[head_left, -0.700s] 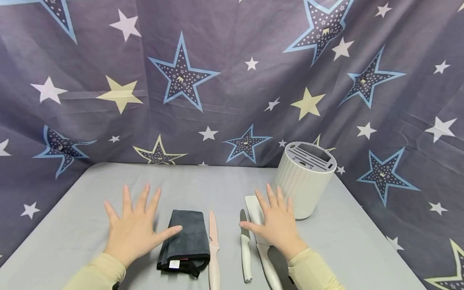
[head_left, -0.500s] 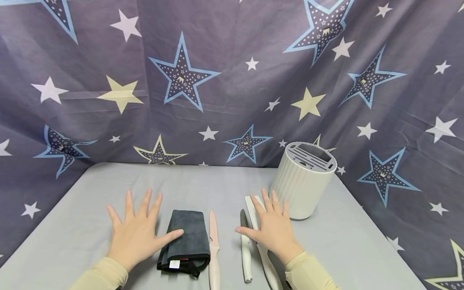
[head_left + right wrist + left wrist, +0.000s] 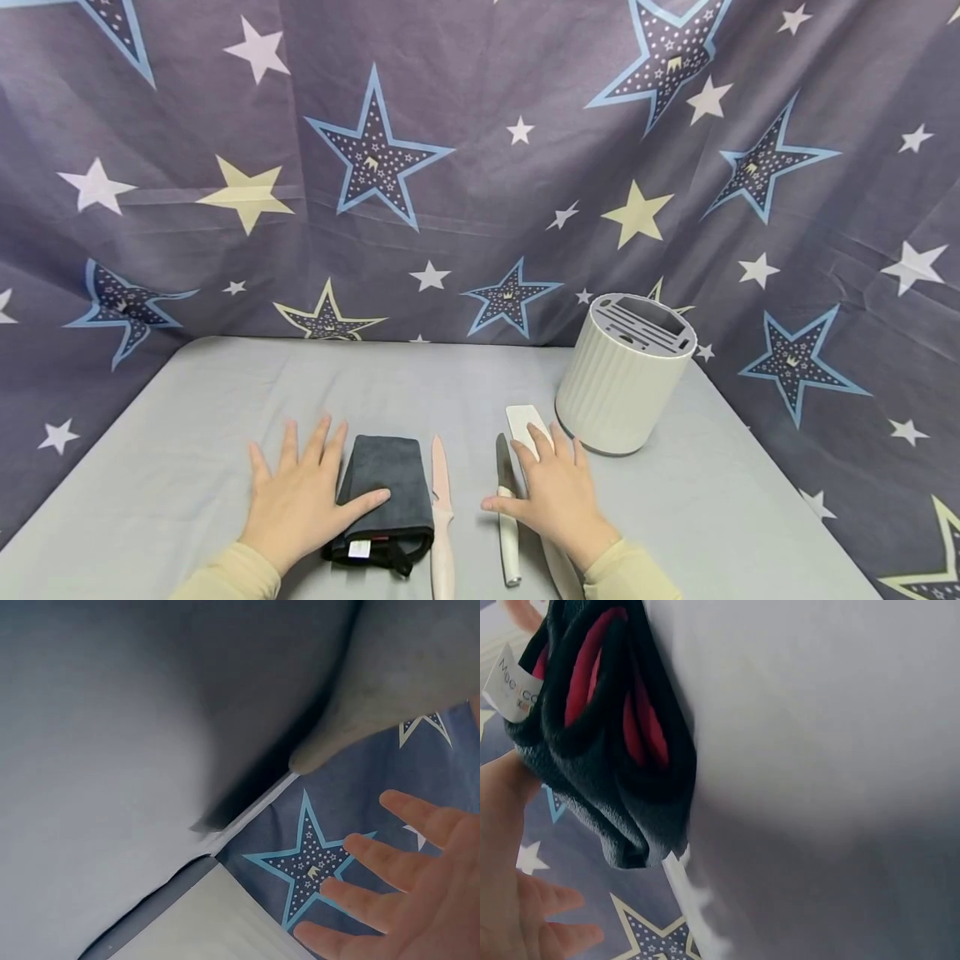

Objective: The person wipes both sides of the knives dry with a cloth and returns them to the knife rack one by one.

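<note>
My left hand (image 3: 303, 504) is spread open over the left side of a folded dark grey cloth (image 3: 393, 483), its thumb overlapping the cloth. The left wrist view shows the cloth's (image 3: 641, 802) black-bound folds with red inside and a white label. My right hand (image 3: 558, 500), fingers spread, hovers above a white-bladed knife (image 3: 527, 421) and hides much of it. Its thumb crosses a smaller knife (image 3: 510, 546) with a dark blade and pale handle. Between cloth and smaller knife lies a pink knife (image 3: 442, 508). Neither hand grips anything.
A ribbed cream knife block (image 3: 626, 383) with a slotted grey top stands behind the right hand. The table (image 3: 360, 375) has a pale grey cover. A purple star-printed curtain (image 3: 465, 200) rises along its back and sides.
Both hands have come down and nearer the front. The left has shifted right toward the cloth, the right slightly left over the knives. The knives, cloth and block stay in place.
</note>
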The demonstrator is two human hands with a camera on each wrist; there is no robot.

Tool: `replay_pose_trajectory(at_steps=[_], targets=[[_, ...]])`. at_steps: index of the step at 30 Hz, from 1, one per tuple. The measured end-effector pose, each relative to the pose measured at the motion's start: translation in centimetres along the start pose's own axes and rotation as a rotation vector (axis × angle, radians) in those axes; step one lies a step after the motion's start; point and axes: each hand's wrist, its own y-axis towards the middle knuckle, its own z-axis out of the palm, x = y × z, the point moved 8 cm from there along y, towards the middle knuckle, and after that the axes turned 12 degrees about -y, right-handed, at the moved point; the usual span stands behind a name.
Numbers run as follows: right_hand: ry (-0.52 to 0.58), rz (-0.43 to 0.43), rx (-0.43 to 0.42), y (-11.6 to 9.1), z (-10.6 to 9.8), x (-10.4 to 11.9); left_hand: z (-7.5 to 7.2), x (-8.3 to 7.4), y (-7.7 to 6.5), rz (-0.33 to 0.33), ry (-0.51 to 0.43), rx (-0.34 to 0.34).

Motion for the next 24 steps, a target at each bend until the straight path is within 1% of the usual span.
replay_pose_trajectory(at_steps=[7,13,18,24], targets=[[-0.02,-0.028,-0.013,-0.4,-0.1,0.6,0.5,-0.2,-0.1,-0.023,-0.039,0.019],[-0.095,-0.058,-0.037,-0.7,-0.1,1.0,0.6,-0.3,-0.3,-0.035,-0.051,0.036],[-0.147,-0.087,-0.013,-0.8,0.0,1.4,0.7,-0.3,-0.3,-0.051,-0.038,0.055],[-0.144,-0.089,0.042,-0.9,0.2,1.7,1.0,-0.1,-0.3,-0.096,0.004,0.102]])
